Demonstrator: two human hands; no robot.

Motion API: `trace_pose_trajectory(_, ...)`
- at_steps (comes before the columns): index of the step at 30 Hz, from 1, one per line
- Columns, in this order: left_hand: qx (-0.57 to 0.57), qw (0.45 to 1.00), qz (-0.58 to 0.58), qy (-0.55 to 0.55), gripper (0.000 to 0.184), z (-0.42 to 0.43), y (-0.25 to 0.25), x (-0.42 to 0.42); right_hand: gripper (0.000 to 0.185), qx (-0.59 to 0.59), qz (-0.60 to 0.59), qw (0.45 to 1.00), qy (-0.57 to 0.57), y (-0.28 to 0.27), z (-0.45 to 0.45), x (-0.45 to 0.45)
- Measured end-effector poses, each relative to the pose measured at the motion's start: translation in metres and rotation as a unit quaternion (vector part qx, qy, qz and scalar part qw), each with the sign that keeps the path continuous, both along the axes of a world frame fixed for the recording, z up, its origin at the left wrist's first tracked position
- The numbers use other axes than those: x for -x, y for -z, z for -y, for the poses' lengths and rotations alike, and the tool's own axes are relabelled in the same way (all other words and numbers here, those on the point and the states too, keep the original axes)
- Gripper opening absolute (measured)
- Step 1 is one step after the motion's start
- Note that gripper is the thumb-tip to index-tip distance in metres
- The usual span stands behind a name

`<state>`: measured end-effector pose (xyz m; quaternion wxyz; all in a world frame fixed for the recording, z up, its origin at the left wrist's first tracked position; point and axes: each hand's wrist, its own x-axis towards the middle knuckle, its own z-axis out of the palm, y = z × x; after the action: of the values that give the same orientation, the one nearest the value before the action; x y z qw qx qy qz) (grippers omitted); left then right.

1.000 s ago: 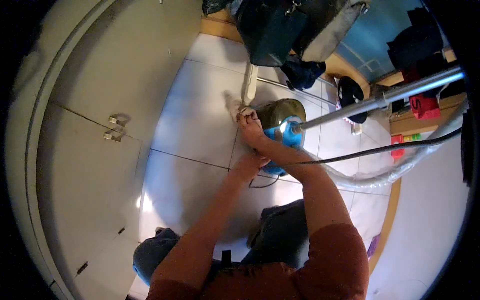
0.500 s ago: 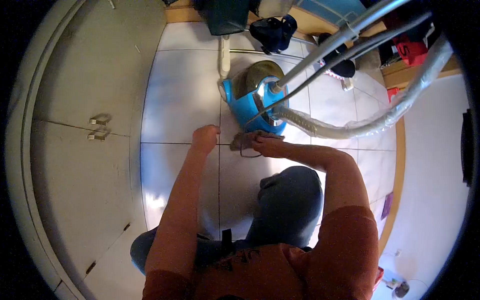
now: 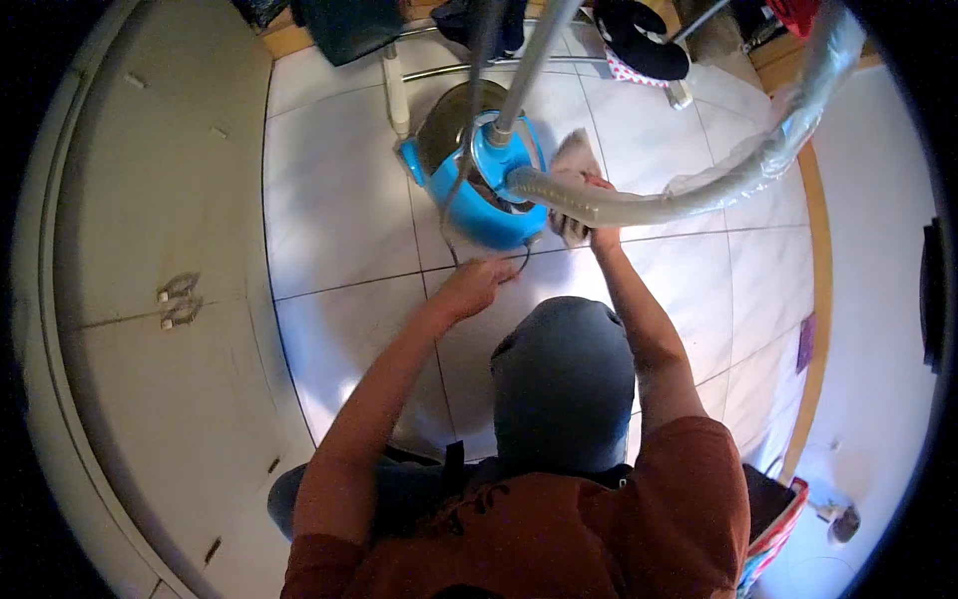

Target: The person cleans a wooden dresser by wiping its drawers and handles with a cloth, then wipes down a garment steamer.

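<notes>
Vacuum cleaner (image 3: 489,218) on the tiled floor (image 3: 339,220), beyond the raised knee (image 3: 564,389). For good handling: brace the body against rolling, keep the pale, plastic-wrapped hose (image 3: 679,208) from dragging across the work, press the cloth (image 3: 574,155) flat, and watch for the cord snagging.

Looks: glossy bright-blue body, dark brownish top; metal tube (image 3: 529,75) rising from the blue fitting, hose arcing off to the right. Grey cord (image 3: 482,60) hangs across the front, blurred. Any dirt on the casing: too small to tell. Cloth is greyish and bunched, just beside the casing, partly behind the hose.

Hands: right hand (image 3: 602,210) closed on the cloth; left hand (image 3: 479,287) low by the near edge, fingers curled next to a thin dark loop (image 3: 526,258). Gripping it or only touching, cannot tell.
</notes>
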<state>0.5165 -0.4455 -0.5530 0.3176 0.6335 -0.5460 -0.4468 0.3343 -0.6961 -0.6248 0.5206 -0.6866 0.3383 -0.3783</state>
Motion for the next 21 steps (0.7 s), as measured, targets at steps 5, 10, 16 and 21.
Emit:
trace_pose_trajectory(5,0.122,0.92,0.195,-0.317,0.068,0.048,-0.01,-0.001,0.06,-0.188,0.095,0.974,-0.089,0.072,-0.008,-0.03)
trace_pose_trajectory(10,0.079,0.933,0.214,-0.279,0.082,0.058,0.01,-0.007,0.068,-0.269,0.145,0.948,-0.092,0.046,-0.046,-0.05)
trace_pose_trajectory(16,0.105,0.925,0.229,-0.283,0.083,0.059,0.014,-0.007,0.059,-0.439,0.267,0.857,-0.041,0.062,-0.066,-0.041)
trace_pose_trajectory(21,-0.004,0.885,0.234,-0.404,0.12,0.075,-0.024,-0.007,0.048,-0.381,0.143,0.908,-0.095,0.075,-0.03,-0.035)
